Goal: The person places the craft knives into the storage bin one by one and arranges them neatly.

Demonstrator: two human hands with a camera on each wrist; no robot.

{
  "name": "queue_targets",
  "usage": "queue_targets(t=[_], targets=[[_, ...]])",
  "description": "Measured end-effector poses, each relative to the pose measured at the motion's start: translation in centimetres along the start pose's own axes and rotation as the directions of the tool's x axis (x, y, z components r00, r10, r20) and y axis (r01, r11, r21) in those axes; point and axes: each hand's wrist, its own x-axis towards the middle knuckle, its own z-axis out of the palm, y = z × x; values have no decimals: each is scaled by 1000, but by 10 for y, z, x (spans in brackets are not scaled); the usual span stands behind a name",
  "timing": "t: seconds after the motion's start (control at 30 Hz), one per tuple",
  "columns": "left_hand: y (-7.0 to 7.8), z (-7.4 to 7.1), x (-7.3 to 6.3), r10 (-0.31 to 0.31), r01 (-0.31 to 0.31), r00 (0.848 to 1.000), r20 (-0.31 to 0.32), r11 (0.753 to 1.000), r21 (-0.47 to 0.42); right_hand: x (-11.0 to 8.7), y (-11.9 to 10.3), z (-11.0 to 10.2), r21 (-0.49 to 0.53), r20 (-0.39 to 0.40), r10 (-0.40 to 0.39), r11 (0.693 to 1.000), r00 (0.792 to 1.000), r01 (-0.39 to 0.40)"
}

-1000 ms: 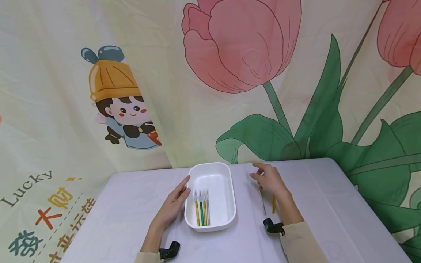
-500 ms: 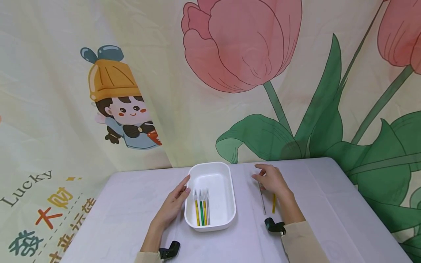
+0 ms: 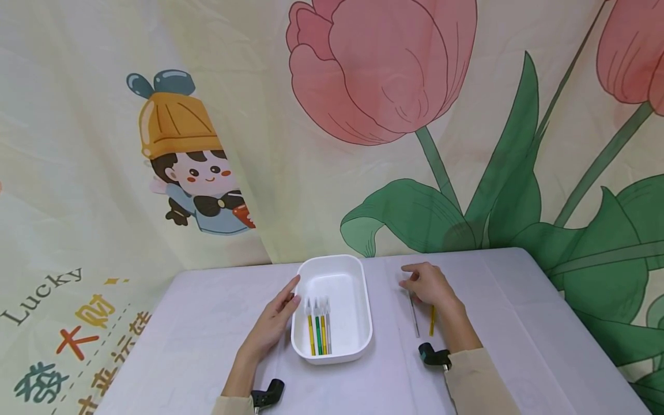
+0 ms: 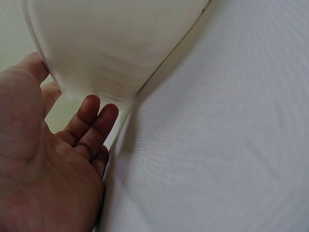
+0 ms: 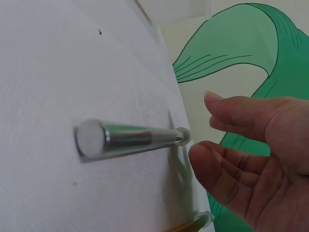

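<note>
In the head view, my left hand (image 3: 273, 316) rests against the left side of a white tray (image 3: 368, 323), thumb and forefinger at its rim. The left wrist view has its fingers (image 4: 99, 128) loosely bent by the tray's outer wall (image 4: 111, 43). Several slim craft knives (image 3: 319, 334) with clear caps lie side by side in the tray. My right hand (image 3: 429, 285) hovers at the capped end of a silver craft knife (image 3: 415, 320) on the table. In the right wrist view, a gap separates thumb and fingers near that silver knife (image 5: 130, 138).
A yellow craft knife (image 3: 432, 321) lies right of the silver one, partly under my right hand. White cloth covers the table (image 3: 529, 346). A printed curtain (image 3: 290, 202) hangs right behind its back edge. Black wrist cameras (image 3: 268, 394) stick out from both sleeves.
My right hand has shifted slightly right and nearer to me, at the silver craft knife's far end. My left hand, the tray and the knives stay in place.
</note>
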Motion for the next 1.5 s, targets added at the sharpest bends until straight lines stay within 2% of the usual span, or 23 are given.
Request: queue_targets(t=[0.37,0.63,1.0,1.5], targets=[[1,0,-1,-7,7,1000,-7,1000,-6,2,4,2,-30,31,30,999,999,-29],[-4,-1,1,3,-3,1000,-7,1000,21,0,4,4,-22,61,60,998,996,-59],[-3,-1,1,9,-9,1000,0,1000,6,0,5,6,-7,80,94,996,992,-94],[0,0,0,3,-3,1000,11,1000,2,-1,3,7,-26,92,83,996,992,-81]])
